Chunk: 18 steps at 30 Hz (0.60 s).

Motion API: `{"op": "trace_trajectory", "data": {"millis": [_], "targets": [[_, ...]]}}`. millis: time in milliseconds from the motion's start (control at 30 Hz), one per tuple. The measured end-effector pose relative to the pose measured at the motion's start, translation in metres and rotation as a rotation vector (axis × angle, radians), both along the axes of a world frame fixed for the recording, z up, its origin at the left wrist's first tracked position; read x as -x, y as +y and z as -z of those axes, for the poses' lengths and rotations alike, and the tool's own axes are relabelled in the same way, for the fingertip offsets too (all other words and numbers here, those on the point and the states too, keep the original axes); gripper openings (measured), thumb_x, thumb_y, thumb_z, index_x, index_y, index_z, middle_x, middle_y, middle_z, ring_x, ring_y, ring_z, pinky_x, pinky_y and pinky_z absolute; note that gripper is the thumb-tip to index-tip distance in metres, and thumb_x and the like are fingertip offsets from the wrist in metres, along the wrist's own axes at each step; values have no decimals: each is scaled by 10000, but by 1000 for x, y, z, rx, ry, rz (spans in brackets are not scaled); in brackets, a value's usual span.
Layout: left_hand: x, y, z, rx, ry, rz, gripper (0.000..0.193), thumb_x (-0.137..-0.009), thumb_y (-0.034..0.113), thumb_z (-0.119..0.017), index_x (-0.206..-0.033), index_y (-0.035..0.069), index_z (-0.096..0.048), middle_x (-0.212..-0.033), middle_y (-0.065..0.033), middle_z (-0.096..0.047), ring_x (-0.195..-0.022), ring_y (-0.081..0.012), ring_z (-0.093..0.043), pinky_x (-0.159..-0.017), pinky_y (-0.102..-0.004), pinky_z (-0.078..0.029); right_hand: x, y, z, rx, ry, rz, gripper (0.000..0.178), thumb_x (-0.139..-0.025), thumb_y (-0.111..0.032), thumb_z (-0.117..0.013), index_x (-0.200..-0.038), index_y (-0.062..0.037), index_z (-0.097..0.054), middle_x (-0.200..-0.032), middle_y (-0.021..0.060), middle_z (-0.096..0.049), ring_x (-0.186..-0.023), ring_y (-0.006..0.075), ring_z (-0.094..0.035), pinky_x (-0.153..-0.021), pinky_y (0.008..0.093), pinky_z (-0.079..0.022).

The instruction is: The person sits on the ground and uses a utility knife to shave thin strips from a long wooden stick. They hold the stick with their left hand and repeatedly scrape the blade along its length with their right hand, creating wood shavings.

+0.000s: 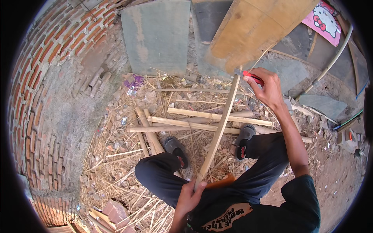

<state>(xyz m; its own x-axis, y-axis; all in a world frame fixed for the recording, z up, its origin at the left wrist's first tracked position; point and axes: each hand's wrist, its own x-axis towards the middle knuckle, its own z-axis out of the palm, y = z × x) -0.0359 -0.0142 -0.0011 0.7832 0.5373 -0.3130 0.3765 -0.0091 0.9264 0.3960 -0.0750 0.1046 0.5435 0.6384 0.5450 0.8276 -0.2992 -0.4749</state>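
Head view: grips stick [220,136] in left fingers [200,188], slanting away rightward to knife [246,73] in right fingers [258,72] at far end.

From my remote feed, I see the wearer in a loose black cotton-looking T-shirt [272,218] with a short dark sleeve [301,196] and a ragged-edged, tan-orange chest print [229,218] carrying dark lettering. I make out long, dark navy-black cloth trousers [258,167], round-toed grey-and-black shoes [245,135] with red marks [243,151] near the ankles, a bare left hand [190,198] and a bare right hand [266,88].
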Motion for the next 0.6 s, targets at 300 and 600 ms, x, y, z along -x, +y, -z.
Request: {"op": "trace_trajectory", "data": {"millis": [300, 600], "targets": [[14, 20, 17, 204, -94, -45, 493, -1211, 418, -525, -860, 75, -561, -712, 58, -468, -657, -57, -407, -590, -276, -353, -16, -21, 30, 814, -9, -36, 276, -1013, -371, -741, -1031, -135, -882, -930, 188, -813, -912, 408, -784, -818, 520, -601], [-27, 33, 9, 160, -240, -71, 563, -1203, 530, -459, -866, 85, -534, -723, 54, -452, -606, -41, -377, -533, -248, -297, 125, -22, 50, 21, 299, -281, 289, -1022, -275, -798, -1162, -24, -766, -983, 174, -775, -790, 372, -762, -722, 444, -603]]}}
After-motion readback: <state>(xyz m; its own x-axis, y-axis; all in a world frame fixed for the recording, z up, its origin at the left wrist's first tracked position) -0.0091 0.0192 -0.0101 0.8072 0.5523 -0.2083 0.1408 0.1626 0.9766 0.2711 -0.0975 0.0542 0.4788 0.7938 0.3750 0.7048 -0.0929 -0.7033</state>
